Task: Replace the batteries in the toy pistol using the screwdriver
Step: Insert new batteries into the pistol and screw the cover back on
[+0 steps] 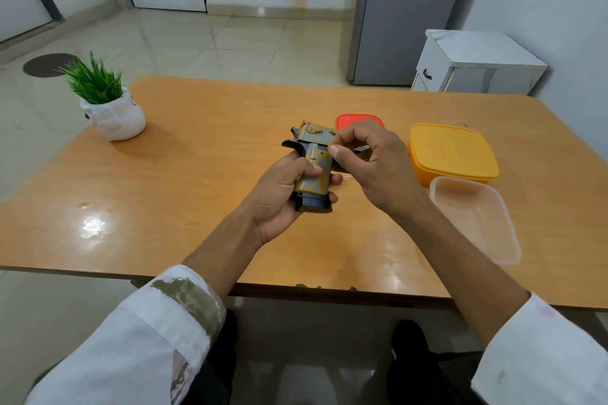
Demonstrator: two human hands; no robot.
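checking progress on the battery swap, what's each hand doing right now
Left hand: closed around the toy pistol grip.
Right hand: fingers pinched at the pistol; what they hold cannot be told.

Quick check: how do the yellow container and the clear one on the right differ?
The yellow container is opaque and has its lid on; the clear container is see-through, open-topped and looks empty. The yellow container sits farther from the person, the clear container nearer the table edge. Both are rounded rectangular tubs, side by side.
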